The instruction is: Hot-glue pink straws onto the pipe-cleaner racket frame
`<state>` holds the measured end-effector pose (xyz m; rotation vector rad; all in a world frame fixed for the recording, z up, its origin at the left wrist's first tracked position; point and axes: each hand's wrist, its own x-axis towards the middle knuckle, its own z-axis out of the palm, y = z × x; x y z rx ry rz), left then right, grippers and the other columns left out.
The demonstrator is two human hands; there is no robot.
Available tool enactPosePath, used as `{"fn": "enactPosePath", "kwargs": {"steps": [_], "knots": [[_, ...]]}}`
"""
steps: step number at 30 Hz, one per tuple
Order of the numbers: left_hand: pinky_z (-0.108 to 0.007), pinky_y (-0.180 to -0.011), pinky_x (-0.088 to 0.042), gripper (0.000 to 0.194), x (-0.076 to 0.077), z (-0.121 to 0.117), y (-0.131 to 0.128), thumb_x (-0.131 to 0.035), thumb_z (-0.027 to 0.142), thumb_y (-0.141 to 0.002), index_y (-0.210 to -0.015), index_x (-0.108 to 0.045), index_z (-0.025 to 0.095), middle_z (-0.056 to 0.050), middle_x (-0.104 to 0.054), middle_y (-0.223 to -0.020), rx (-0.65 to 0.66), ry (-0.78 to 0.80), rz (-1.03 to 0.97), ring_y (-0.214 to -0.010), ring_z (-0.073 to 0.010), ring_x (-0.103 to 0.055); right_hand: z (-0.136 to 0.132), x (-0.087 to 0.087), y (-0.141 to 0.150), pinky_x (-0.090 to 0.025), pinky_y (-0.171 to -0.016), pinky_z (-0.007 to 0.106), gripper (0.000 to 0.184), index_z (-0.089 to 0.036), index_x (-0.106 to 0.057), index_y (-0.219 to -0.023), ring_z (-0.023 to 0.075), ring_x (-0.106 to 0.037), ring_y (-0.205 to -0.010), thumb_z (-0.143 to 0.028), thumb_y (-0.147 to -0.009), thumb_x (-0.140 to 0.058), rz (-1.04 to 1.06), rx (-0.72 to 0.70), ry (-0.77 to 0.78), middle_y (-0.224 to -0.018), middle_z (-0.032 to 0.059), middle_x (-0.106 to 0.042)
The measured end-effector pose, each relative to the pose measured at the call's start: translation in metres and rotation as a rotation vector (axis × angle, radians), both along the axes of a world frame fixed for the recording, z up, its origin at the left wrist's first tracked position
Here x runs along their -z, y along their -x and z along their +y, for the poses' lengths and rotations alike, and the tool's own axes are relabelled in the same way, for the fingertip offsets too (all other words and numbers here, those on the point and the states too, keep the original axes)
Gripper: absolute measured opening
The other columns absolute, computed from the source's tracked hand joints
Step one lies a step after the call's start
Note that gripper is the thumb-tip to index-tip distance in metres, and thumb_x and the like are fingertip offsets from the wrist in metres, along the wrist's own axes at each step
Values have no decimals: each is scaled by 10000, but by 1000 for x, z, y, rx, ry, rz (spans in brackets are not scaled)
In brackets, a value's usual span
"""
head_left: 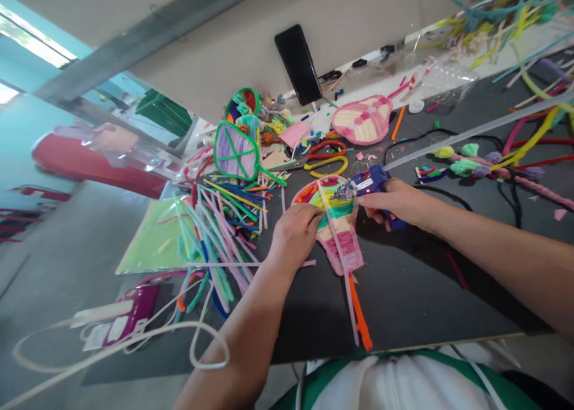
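Observation:
A racket-shaped craft piece (338, 245) with a pink border and bands of orange, yellow, green, cream and magenta lies on the dark tabletop. A long lilac pipe cleaner (335, 236) runs lengthwise over it and past its narrow end. My left hand (296, 233) is closed at the piece's left edge, its fingertips pinching at the lilac pipe cleaner. In my right hand (394, 201) is a blue glue gun (372, 181), its nozzle over the yellow-green bands beside the pipe cleaner. An orange fuzzy stem (359, 317) sticks out from the narrow end.
Loose pipe cleaners (224, 236) crowd the left side. Behind lie scissors (329, 158), a green-edged craft piece (236, 151), a pink one (363, 120) and a black phone (298, 63). A clear glue stick (448, 140) extends from the gun. White cables (134, 338) loop at lower left.

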<state>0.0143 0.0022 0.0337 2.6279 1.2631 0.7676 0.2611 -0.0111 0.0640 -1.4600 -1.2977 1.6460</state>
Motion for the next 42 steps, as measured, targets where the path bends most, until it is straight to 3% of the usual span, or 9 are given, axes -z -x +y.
{"fn": "enactPosePath", "kwargs": {"steps": [13, 24, 42], "knots": [[-328, -862, -535, 136, 0, -1, 0, -543, 183, -919, -911, -677, 164, -66, -720, -900, -28, -5, 3, -902, -188, -669, 4, 1, 8, -475, -372, 196, 307, -169, -522, -584, 95, -518, -429, -307, -840, -621, -55, 4, 0, -508, -15, -533], [-321, -869, -531, 170, 1, 0, 0, -519, 188, -928, -909, -686, 168, -65, -728, -901, -53, -4, 0, -898, -181, -672, 9, 16, 9, -486, -357, 212, 327, -183, -516, -563, 105, -521, -409, -358, -826, -602, -85, -23, -58, -487, -16, -529], [-303, -845, -537, 155, 2, 0, 1, -538, 194, -916, -900, -691, 178, -52, -731, -900, -80, -32, 16, -892, -178, -685, 6, 5, 8, -476, -362, 202, 340, -178, -531, -534, 94, -496, -373, -368, -801, -621, -141, -60, -43, -446, -18, -523]]}}
